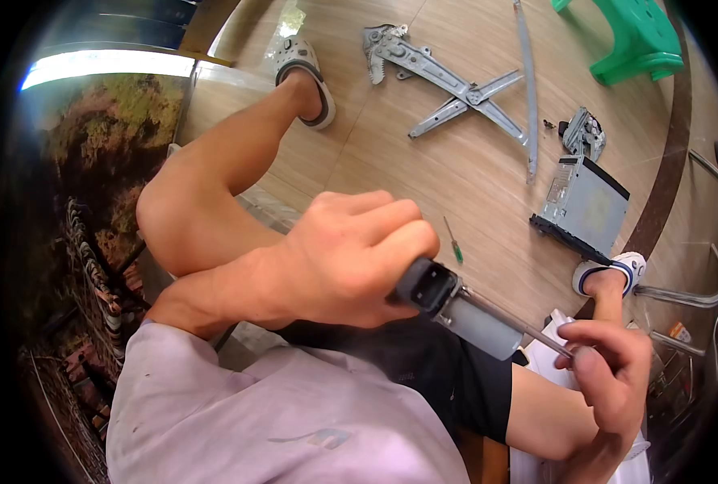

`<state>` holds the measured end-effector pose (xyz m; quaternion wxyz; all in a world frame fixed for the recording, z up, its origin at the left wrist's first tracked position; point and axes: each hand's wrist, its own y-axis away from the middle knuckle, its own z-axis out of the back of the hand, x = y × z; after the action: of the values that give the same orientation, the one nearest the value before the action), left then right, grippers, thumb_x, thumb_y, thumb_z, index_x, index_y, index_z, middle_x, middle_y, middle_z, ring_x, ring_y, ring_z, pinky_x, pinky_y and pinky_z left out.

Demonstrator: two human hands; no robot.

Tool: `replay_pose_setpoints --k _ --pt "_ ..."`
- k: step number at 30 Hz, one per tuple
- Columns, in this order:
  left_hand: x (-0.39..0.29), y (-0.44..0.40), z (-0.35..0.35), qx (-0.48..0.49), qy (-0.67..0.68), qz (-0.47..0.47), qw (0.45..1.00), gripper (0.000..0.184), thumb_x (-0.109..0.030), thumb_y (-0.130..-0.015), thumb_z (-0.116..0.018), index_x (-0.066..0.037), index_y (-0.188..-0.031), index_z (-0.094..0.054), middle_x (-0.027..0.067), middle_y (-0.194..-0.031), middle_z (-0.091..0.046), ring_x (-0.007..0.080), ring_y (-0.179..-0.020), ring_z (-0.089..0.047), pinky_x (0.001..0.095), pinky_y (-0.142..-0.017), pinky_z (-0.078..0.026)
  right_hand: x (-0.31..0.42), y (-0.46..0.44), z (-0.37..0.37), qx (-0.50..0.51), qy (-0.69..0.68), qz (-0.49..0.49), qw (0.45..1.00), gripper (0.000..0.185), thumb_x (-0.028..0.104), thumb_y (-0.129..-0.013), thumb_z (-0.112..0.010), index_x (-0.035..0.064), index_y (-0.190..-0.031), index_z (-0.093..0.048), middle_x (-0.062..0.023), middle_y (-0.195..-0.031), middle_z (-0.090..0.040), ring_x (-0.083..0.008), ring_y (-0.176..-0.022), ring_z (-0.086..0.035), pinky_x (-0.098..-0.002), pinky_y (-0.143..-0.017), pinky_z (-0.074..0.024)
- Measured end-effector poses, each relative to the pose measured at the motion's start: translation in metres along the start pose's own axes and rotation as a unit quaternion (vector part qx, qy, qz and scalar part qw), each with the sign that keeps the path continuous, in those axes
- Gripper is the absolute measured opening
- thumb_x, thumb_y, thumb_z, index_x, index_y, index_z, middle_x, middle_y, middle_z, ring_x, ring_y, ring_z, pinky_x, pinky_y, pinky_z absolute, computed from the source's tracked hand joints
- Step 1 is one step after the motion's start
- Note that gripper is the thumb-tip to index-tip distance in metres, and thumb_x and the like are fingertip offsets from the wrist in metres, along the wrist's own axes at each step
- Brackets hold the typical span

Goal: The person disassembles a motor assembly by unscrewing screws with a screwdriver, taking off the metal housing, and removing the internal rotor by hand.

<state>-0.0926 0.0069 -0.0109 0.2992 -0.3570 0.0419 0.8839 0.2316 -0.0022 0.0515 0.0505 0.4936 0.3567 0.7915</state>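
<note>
My left hand [359,250] is closed around the black connector end of a small motor unit [482,324], which has a grey cylindrical body and lies above my lap. A thin metal rod [520,323] runs alongside the cylinder toward the right. Its far end is between the thumb and fingers of my right hand [613,371], which are pinched on it. What my left fingers cover on the underside is hidden.
On the floor lie a metal scissor-type frame [464,90], a long metal strip [528,97], a small mechanism [585,133], a box-shaped electronic unit [589,206] and a green-handled screwdriver [457,252]. A green stool [637,40] stands at the upper right. Metal chair legs [686,298] are at the right.
</note>
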Motion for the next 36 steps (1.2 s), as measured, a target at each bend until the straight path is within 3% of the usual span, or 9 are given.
replay_pose_setpoints --k 2,5,12,16,20,24,26,31,36 --pt "-0.002 -0.001 -0.003 0.000 0.006 -0.009 1.000 0.028 -0.011 -0.064 -0.078 -0.006 -0.083 -0.059 0.0049 -0.072 -0.054 0.0214 -0.060 -0.057 0.0340 -0.049 -0.045 -0.001 0.001 -0.002 -0.001 0.008 -0.032 0.999 0.038 0.036 -0.083 -0.075 -0.0023 -0.086 -0.074 -0.0281 -0.104 -0.060 -0.0345 -0.075 -0.064 -0.0297 -0.074 -0.0466" --pt "-0.001 0.003 -0.006 0.010 0.016 -0.006 1.000 0.030 -0.012 -0.062 -0.080 -0.006 -0.082 -0.059 0.0047 -0.072 -0.053 0.0217 -0.059 -0.057 0.0341 -0.049 -0.044 -0.009 -0.002 -0.001 -0.043 0.196 0.150 0.968 0.040 0.038 -0.087 -0.074 -0.0012 -0.090 -0.073 -0.0189 -0.087 -0.063 -0.0266 -0.064 -0.059 -0.0301 -0.061 -0.0413" --pt "0.004 0.005 -0.006 -0.009 0.026 0.045 0.999 0.035 -0.013 -0.058 -0.083 -0.008 -0.081 -0.058 0.0044 -0.073 -0.054 0.0226 -0.060 -0.058 0.0343 -0.050 -0.045 -0.029 -0.004 -0.017 -0.222 0.447 0.407 0.765 0.038 0.037 -0.088 -0.076 -0.0012 -0.089 -0.070 -0.0149 -0.069 -0.063 -0.0262 -0.056 -0.056 -0.0325 -0.049 -0.0378" --pt "-0.001 0.001 0.000 -0.025 0.022 0.029 0.999 0.033 -0.012 -0.059 -0.082 -0.007 -0.082 -0.058 0.0046 -0.072 -0.053 0.0220 -0.060 -0.058 0.0339 -0.050 -0.045 -0.017 -0.011 0.000 -0.108 0.218 0.326 0.913 0.042 0.034 -0.085 -0.078 -0.0058 -0.082 -0.068 -0.0256 -0.080 -0.066 -0.0229 -0.056 -0.058 -0.0282 -0.046 -0.0397" --pt "-0.002 -0.001 0.000 -0.022 -0.009 -0.019 1.000 0.032 -0.012 -0.061 -0.080 -0.007 -0.083 -0.058 0.0048 -0.072 -0.053 0.0215 -0.060 -0.057 0.0332 -0.049 -0.045 0.001 0.001 0.008 0.027 -0.041 -0.043 0.998 0.045 0.038 -0.081 -0.075 -0.0064 -0.083 -0.073 -0.0221 -0.083 -0.067 -0.0247 -0.062 -0.060 -0.0307 -0.072 -0.0462" --pt "-0.001 0.003 -0.004 -0.005 0.005 -0.007 1.000 0.031 -0.011 -0.061 -0.079 -0.007 -0.082 -0.057 0.0045 -0.071 -0.053 0.0221 -0.059 -0.057 0.0336 -0.049 -0.045 -0.013 -0.003 0.005 0.004 0.136 0.133 0.982 0.045 0.041 -0.091 -0.070 -0.0041 -0.089 -0.073 -0.0117 -0.064 -0.062 -0.0200 -0.054 -0.055 -0.0326 -0.055 -0.0380" --pt "0.000 0.003 -0.005 0.000 0.004 -0.002 1.000 0.031 -0.010 -0.060 -0.080 -0.008 -0.081 -0.057 0.0044 -0.071 -0.052 0.0225 -0.059 -0.057 0.0342 -0.049 -0.044 -0.015 0.001 0.004 -0.035 0.267 0.249 0.930 0.035 0.029 -0.086 -0.076 -0.0045 -0.090 -0.071 -0.0196 -0.077 -0.061 -0.0404 -0.069 -0.068 -0.0316 -0.044 -0.0396" --pt "0.003 0.005 -0.006 -0.018 0.027 0.039 0.999 0.034 -0.011 -0.058 -0.082 -0.009 -0.080 -0.057 0.0043 -0.070 -0.052 0.0229 -0.059 -0.057 0.0344 -0.049 -0.045 -0.013 -0.001 -0.014 -0.152 0.425 0.431 0.781 0.042 0.025 -0.088 -0.078 -0.0070 -0.113 -0.063 -0.0116 -0.066 -0.053 -0.0403 -0.068 -0.067 -0.0353 -0.042 -0.0396" --pt "-0.001 0.002 -0.002 -0.015 0.025 0.018 0.999 0.033 -0.012 -0.059 -0.082 -0.009 -0.080 -0.056 0.0040 -0.070 -0.051 0.0224 -0.058 -0.056 0.0346 -0.049 -0.044 -0.011 -0.009 0.009 0.009 0.109 0.259 0.960 0.034 0.021 -0.084 -0.078 -0.0099 -0.095 -0.070 -0.0175 -0.083 -0.062 -0.0293 -0.062 -0.067 -0.0283 -0.044 -0.0413"
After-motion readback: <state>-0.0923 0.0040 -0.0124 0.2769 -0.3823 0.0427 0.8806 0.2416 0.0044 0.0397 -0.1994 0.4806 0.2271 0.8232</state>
